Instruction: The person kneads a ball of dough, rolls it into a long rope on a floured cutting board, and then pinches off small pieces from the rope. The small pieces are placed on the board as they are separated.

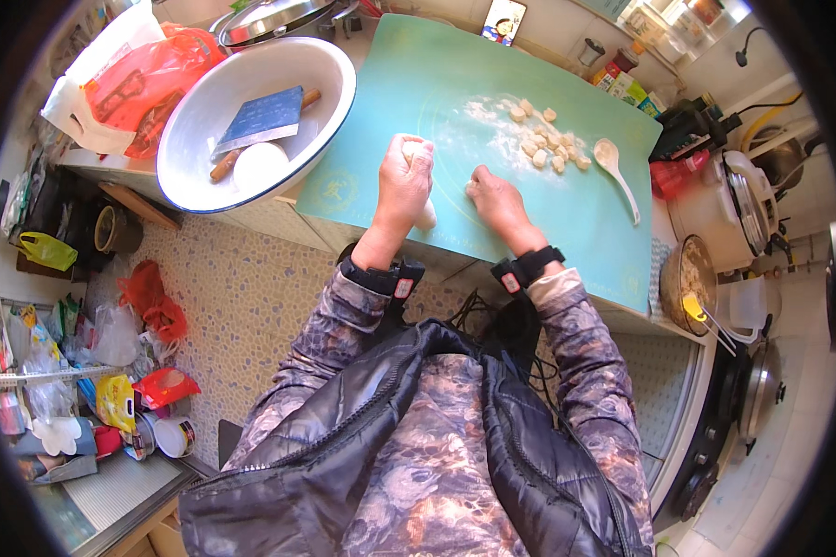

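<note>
My left hand [404, 174] is closed around a pale roll of dough [426, 216], whose ends show above and below the fingers. To its right my right hand [498, 202] is curled low over the green silicone mat [418, 76]. Whether anything is between its fingers is hidden. Several small lumps of dough [559, 150] lie beyond it on scattered white flour [484, 111]. Right of these lumps rests a white soup spoon [616, 170].
A white enamel basin [188, 139] on the left holds a cleaver [261, 118], a wooden rolling pin [224, 166] and a dough ball [259, 167]. At right stand a glass bowl of filling [693, 275] and a rice cooker [721, 209]. A phone [504, 22] leans at the back.
</note>
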The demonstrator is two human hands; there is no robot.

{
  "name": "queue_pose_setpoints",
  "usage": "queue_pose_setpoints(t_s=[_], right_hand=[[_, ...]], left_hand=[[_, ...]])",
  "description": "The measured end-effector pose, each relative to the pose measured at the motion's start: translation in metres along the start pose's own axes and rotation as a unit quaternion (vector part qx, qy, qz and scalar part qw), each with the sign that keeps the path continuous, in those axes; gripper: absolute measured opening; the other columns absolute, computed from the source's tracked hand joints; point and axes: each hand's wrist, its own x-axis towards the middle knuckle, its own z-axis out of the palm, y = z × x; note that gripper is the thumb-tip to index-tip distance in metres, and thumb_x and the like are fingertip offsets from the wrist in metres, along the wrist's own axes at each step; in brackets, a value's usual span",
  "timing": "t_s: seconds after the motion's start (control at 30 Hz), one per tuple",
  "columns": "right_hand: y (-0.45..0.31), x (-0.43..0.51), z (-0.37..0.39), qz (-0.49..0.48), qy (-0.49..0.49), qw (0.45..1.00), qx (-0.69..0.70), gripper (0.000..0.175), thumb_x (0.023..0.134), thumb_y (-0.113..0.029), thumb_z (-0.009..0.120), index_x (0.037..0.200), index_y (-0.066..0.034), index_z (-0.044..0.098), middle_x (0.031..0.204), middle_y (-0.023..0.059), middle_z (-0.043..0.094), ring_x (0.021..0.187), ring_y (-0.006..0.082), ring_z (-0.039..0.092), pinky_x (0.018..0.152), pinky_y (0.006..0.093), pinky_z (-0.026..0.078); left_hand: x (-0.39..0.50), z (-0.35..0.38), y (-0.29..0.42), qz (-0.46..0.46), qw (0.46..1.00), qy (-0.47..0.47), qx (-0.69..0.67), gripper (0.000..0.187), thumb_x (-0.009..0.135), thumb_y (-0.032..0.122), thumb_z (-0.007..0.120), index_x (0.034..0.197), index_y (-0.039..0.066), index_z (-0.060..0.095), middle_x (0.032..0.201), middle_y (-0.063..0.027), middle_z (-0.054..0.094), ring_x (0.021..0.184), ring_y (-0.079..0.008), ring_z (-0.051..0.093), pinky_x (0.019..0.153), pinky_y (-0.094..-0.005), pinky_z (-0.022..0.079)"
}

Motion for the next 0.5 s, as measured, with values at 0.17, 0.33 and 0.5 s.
queue_pose_setpoints(t_s=[0.17, 0.33, 0.5], right_hand=[[0.029, 0.006, -0.034, 0.075, 0.157, 0.984, 0.02, 0.018, 0.088, -0.02, 0.061, 0.1, -0.0072, 0.056, 0.084, 0.0206, 0.065, 0.084, 0.0415, 0.063, 0.071, 0.0503, 0.049], [0.07, 0.012, -0.044, 0.126, 0.149, 0.98, 0.034, 0.019, 0.087, -0.021, 0.062, 0.101, -0.0077, 0.059, 0.09, 0.0194, 0.068, 0.086, 0.0398, 0.064, 0.072, 0.0481, 0.05], [0.072, 0.009, -0.026, 0.159, 0.097, 0.982, -0.043, 0.022, 0.085, -0.021, 0.063, 0.102, -0.0076, 0.06, 0.09, 0.0183, 0.068, 0.086, 0.0392, 0.064, 0.073, 0.0471, 0.05]], left_hand=[[0.001, -0.003, -0.005, -0.013, 1.0, -0.009, 0.022, 0.015, 0.095, 0.017, 0.059, 0.097, 0.003, 0.053, 0.064, 0.0025, 0.052, 0.052, -0.0049, 0.047, 0.046, -0.0229, 0.039], [-0.002, 0.006, -0.012, -0.002, 0.998, -0.007, 0.064, 0.017, 0.094, 0.018, 0.06, 0.098, 0.003, 0.054, 0.064, 0.0006, 0.053, 0.056, -0.0064, 0.048, 0.049, -0.0253, 0.04], [-0.009, 0.014, -0.009, 0.02, 0.985, -0.022, 0.168, 0.017, 0.093, 0.017, 0.061, 0.098, 0.003, 0.055, 0.065, -0.0012, 0.054, 0.058, -0.0085, 0.049, 0.052, -0.0272, 0.041]])
